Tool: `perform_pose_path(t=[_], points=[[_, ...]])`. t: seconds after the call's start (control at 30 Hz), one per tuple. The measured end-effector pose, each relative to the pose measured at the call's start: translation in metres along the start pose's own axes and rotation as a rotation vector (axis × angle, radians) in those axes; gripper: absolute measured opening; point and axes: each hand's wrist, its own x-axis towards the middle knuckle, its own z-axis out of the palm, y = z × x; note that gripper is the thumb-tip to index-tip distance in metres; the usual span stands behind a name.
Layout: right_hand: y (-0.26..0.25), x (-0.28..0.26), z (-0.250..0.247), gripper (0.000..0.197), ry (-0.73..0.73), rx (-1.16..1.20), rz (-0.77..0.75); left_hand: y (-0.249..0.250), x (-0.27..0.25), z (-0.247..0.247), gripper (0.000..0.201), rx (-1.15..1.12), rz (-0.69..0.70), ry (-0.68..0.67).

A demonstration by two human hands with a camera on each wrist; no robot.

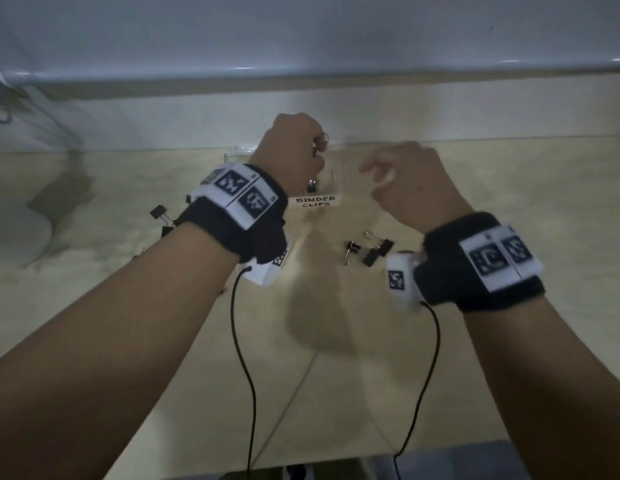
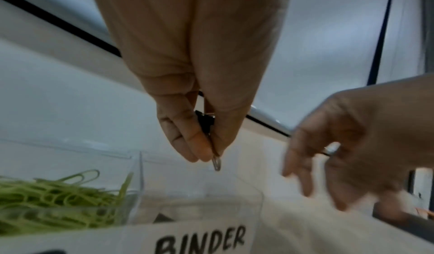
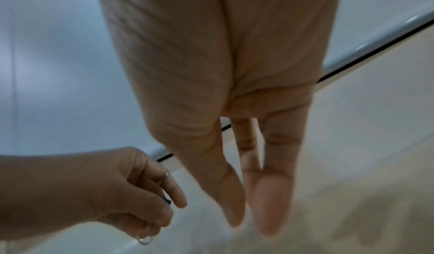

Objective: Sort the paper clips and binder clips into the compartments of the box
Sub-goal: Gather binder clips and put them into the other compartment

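Observation:
My left hand [image 1: 315,147] is raised over the clear box [image 1: 336,157] and pinches a black binder clip [image 2: 206,122] by its wire handles; one wire loop [image 2: 216,164] sticks out below the fingertips. In the left wrist view the clip hangs above the compartment [image 2: 202,196] labelled "BINDER CLIPS" [image 1: 315,201]. The compartment to its left holds green paper clips [image 2: 54,193]. My right hand [image 1: 377,178] hovers just right of the box, fingers loose and empty, as the right wrist view [image 3: 249,219] confirms. Loose binder clips [image 1: 377,252] lie on the table in front of the box.
More binder clips [image 1: 159,213] lie at the left, partly hidden by my left wrist. Two black cables [image 1: 242,341] trail from the wrist cameras across the beige table [image 1: 526,188]. A white wall with a rail [image 1: 301,69] rises behind the box.

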Motion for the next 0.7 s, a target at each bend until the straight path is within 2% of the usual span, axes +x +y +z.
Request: perform_pose_path(t=[0.07,0.13,0.23,0.3,0.33,0.4,0.47,0.53,0.6,0.7], points=[[0.02,-0.026,0.0,0.038,-0.13,-0.066,0.121,0.002,0.003,0.009,0.02,0.04,0.012,-0.069],[0.038,-0.046,0.007,0.054,-0.272,-0.103,0.239,0.002,-0.001,0.011,0.026,0.112,0.038,-0.084],[0.051,-0.062,0.025,0.082,-0.378,-0.077,0.367,0.004,-0.026,0.005,0.026,0.17,0.102,0.032],[0.052,-0.067,0.039,0.087,-0.354,-0.064,0.373,-0.002,-0.054,0.005,0.02,0.153,0.114,0.092],[0.051,-0.068,0.046,0.088,-0.325,-0.045,0.356,-0.008,-0.07,0.007,0.02,0.154,0.104,0.077],[0.046,-0.067,0.057,0.088,-0.263,0.011,0.317,-0.022,-0.098,0.017,0.034,0.166,0.019,-0.019],[0.038,-0.064,0.067,0.083,-0.221,0.04,0.273,-0.034,-0.115,0.03,0.057,0.174,-0.087,-0.131],[0.028,-0.059,0.076,0.077,-0.182,0.048,0.222,-0.041,-0.119,0.042,0.07,0.157,-0.112,-0.177],[0.019,-0.054,0.085,0.071,-0.147,0.067,0.17,-0.044,-0.116,0.052,0.071,0.125,-0.103,-0.163],[0.006,-0.05,0.095,0.051,-0.122,0.09,0.095,-0.048,-0.11,0.061,0.056,0.019,-0.102,-0.113]])
